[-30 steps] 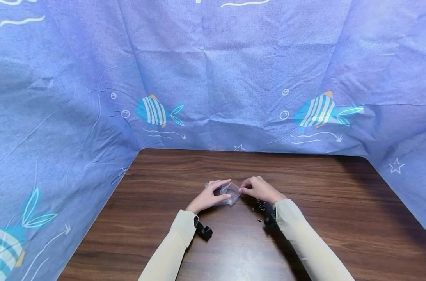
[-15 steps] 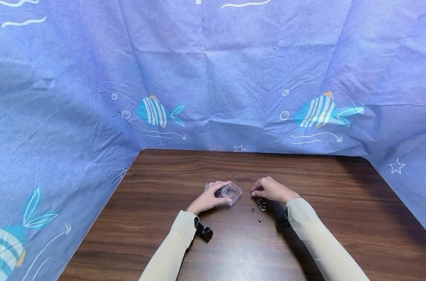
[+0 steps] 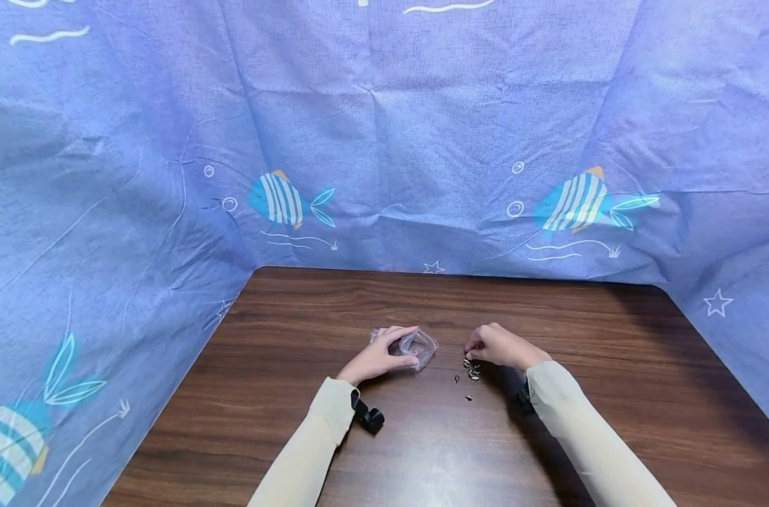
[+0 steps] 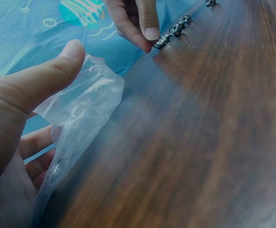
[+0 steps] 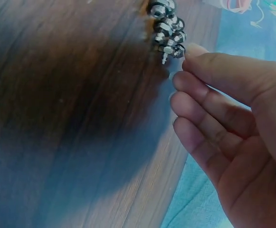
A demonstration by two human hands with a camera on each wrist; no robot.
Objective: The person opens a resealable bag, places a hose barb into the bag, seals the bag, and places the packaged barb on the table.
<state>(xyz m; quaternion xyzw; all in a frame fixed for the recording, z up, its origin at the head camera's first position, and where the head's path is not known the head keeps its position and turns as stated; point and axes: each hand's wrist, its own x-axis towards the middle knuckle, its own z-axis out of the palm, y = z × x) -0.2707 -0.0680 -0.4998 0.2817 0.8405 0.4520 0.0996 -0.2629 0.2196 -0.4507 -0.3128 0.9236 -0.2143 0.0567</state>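
Observation:
My left hand [image 3: 378, 354] holds a clear plastic bag [image 3: 420, 350], its thumb and fingers spread apart at the mouth so the bag gapes towards the right. In the left wrist view the bag [image 4: 92, 97] hangs between thumb and fingers above the wood. To the right, my right hand [image 3: 500, 346] reaches down with curled fingers to a small pile of shiny screw-like metal pieces [image 3: 472, 370]. Seen from the right wrist, thumb and index tips are right at the lowest of these metal pieces [image 5: 165, 38]; I cannot tell whether one is pinched.
Two loose metal pieces lie apart from the pile, one screw-like piece [image 3: 457, 379] to its left and another piece [image 3: 469, 398] nearer me. The brown wooden table [image 3: 334, 303] meets a blue fish-print cloth [image 3: 422, 141] at the back and sides. Black wrist cameras [image 3: 368, 419] sit below the hands.
My right hand has left the bag's mouth and moved right to the pile, where its fingertips now are. The left hand keeps holding the bag in nearly the same place.

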